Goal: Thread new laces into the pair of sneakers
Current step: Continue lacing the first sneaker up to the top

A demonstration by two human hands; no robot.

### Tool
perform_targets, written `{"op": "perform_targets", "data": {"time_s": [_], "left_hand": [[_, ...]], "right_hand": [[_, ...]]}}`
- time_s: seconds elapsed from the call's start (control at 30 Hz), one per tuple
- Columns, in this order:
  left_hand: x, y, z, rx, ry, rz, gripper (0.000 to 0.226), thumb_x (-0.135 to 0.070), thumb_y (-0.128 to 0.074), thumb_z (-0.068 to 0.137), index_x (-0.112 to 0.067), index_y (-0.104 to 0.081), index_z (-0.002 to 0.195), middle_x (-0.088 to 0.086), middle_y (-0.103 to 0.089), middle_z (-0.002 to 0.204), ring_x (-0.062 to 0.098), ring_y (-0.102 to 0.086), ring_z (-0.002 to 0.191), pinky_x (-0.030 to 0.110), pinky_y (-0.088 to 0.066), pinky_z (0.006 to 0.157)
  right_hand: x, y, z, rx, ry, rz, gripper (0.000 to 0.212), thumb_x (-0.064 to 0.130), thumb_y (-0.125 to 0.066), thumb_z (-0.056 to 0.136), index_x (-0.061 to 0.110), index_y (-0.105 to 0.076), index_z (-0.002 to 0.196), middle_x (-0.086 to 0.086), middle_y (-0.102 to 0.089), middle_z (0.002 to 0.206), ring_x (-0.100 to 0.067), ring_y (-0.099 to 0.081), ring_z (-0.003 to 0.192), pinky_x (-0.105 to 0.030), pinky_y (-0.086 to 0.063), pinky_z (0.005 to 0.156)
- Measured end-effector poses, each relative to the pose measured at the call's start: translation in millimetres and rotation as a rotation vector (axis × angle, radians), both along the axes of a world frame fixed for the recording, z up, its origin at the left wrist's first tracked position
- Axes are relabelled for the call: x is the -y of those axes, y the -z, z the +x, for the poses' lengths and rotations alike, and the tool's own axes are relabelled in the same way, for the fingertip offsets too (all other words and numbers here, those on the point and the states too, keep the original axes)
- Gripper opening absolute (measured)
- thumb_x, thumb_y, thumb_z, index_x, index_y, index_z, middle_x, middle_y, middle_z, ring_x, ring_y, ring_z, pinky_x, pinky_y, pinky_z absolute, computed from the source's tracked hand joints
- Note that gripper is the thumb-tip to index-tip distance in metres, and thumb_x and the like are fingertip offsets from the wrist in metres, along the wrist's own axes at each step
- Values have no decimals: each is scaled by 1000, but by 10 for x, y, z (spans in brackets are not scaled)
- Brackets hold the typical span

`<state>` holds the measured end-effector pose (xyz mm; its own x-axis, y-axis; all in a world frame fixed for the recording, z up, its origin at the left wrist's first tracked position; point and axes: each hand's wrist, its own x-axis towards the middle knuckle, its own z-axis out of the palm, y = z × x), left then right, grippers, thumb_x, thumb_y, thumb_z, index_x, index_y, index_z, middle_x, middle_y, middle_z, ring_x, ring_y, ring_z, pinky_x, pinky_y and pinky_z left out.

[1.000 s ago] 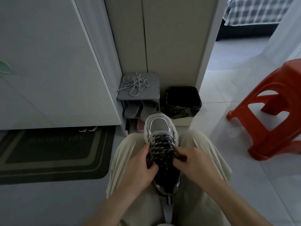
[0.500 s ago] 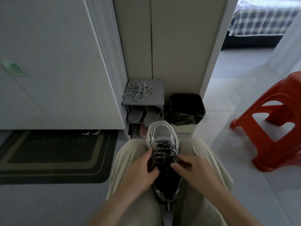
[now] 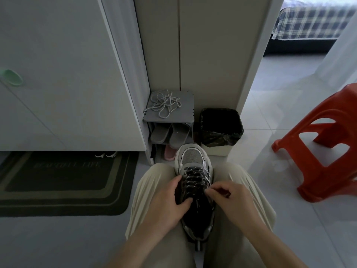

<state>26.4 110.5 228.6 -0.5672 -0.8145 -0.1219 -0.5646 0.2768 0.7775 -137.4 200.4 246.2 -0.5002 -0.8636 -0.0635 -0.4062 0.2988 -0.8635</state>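
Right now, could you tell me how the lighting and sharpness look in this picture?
Head view: dim and bluish over the sneaker, left hand and right hand pinching the lace; brighter on the tiled floor by the red stool; wide-angle distortion bows the door edge.

On tiled floor (image 3: 270, 113): doormat (image 3: 63, 182) at nine o'clock, red stool (image 3: 318, 175) at three. Atop shoe rack (image 3: 168, 120) at twelve, tangled laces (image 3: 164, 105).

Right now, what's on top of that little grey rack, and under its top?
A tangle of pale laces lies on the grey rack's top. Beneath sit two grey slippers; lower down a pink slipper shows only partly, the rest covered by the sneaker's toe.
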Motion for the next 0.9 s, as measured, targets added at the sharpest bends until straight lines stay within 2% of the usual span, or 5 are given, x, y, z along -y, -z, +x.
{"op": "perform_targets", "data": {"time_s": [0.1, 0.43, 0.63, 0.77, 0.9], "left_hand": [[-42, -35, -25, -41, -6, -44, 69, -36, -70, 81, -31, -34, 141, -17, -46, 134, 0, -43, 124, 24, -39, 105], [14, -174, -212, -71, 60, -243, 51, -45, -69, 79, -31, -55, 126, -27, -40, 129, -9, -33, 122, 11, -22, 104], [165, -216, -392, -166, -3, -249, 8, -22, -66, 85, -21, -72, 91, -15, -67, 104, 4, -58, 103, 30, -46, 95], [181, -244, -388, -203, -38, -199, 5, -18, -66, 86, -20, -71, 88, -22, -64, 92, -1, -59, 97, 24, -48, 90], [154, -243, -354, -240, -39, -148, 11, -16, -67, 85, -24, -70, 93, -21, -65, 94, -3, -59, 97, 15, -44, 89]], "right_hand": [[62, -11, 12, 4, -39, 33, 11, 18, -70, 82, 24, -68, 73, 5, -66, 65, -3, -58, 59, -13, -44, 54], [306, -260, -197, -452, -288, 15, 8, 24, -50, 93, 21, -46, 87, 8, -55, 64, -7, -50, 60, -24, -37, 57], [186, -128, -180, -112, -123, -24, 5, 25, -70, 83, 24, -65, 84, 9, -65, 73, -3, -59, 70, -17, -47, 64], [88, -2, -153, -7, -206, 48, 12, 21, -74, 79, 31, -70, 83, 9, -71, 76, -3, -64, 70, -21, -52, 70], [164, -13, -210, -120, -166, -1, 26, 13, -67, 82, 36, -60, 72, 10, -65, 67, -1, -57, 60, -13, -42, 59]]}}
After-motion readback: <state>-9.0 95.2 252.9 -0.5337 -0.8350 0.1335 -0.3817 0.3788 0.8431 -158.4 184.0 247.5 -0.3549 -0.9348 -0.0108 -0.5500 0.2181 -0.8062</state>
